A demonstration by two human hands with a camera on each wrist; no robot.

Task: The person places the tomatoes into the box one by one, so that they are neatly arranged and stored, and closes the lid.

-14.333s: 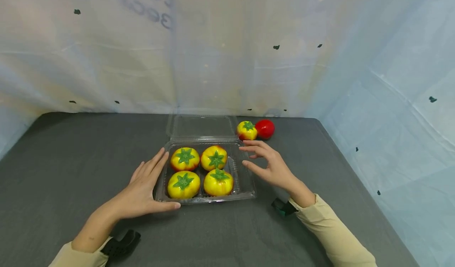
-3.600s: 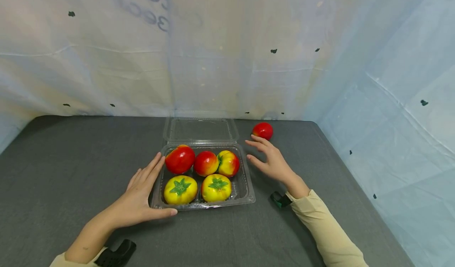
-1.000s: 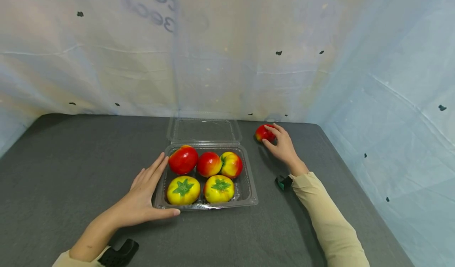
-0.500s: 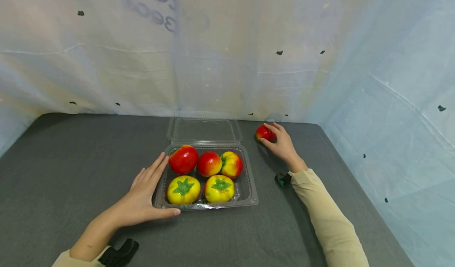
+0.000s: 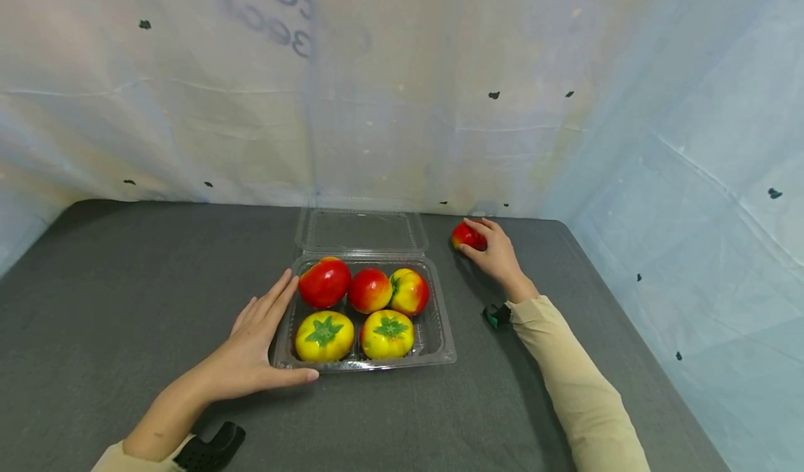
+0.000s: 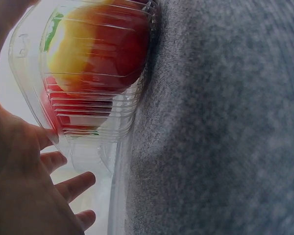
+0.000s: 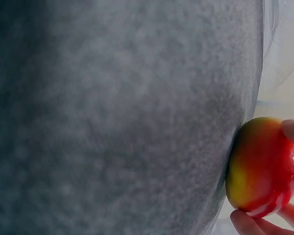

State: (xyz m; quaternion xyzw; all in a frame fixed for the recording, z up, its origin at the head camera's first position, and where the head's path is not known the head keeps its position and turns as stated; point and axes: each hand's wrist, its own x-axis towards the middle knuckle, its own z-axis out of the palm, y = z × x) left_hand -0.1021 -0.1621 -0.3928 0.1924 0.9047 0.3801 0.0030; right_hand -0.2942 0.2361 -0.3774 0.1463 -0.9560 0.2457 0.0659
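Note:
My right hand (image 5: 496,250) grips a red and yellow toy tomato (image 5: 463,235) at the back right of the table, thumb on one side and fingers on the other. In the right wrist view that toy tomato (image 7: 264,169) sits right at the table surface. My left hand (image 5: 248,353) lies with straight, spread fingers along the left side of a clear plastic clamshell box (image 5: 442,339), thumb at its front corner. Inside the box, the front two toy tomatoes (image 5: 324,336) show green star-shaped tops. Three in the back row, including a red one (image 5: 324,282), are turned red side up or sideways.
The box's hinged lid (image 5: 361,231) lies folded back towards the rear wall. Dark grey cloth (image 5: 157,269) covers the table. Pale sheeting (image 5: 402,109) rises behind it and on the right side.
Earlier, the back-row toy tomatoes showed green tops, and one now in the box lay outside beside the lid. My right hand has since moved back to the outside red one and now grips it.

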